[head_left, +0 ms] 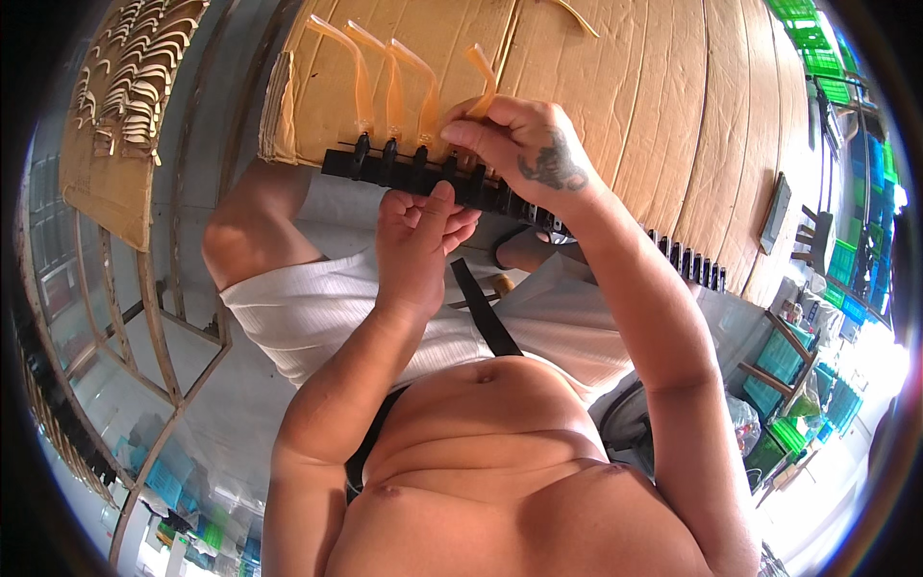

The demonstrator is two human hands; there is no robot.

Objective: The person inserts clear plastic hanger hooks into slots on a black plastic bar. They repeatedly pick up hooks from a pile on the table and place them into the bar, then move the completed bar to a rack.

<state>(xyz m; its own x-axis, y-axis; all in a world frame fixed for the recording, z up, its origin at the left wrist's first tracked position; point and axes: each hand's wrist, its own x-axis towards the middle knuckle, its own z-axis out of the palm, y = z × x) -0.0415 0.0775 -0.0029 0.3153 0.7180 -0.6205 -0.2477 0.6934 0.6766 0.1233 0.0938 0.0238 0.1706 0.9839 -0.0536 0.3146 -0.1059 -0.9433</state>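
A long black clip rack (339, 163) runs along the near edge of the cardboard-covered table. Three amber, see-through eyeglass temples (428, 91) stand in its left clips, their bent tips pointing away from me. My right hand (524, 144) pinches another amber eyeglass temple (484, 65) over a clip further right; its lower end is hidden by my fingers. Below, my left hand (415, 231) is closed at the rack's near edge, thumb pressed against it and fingers curled beneath.
A cardboard sheet (101, 192) on a frame at the left carries rows of curved pale temples (144, 91). One loose curved piece (577, 17) lies at the table's far edge. More black clips (690, 262) line the table's edge at right. Green crates (803, 34) stand beyond.
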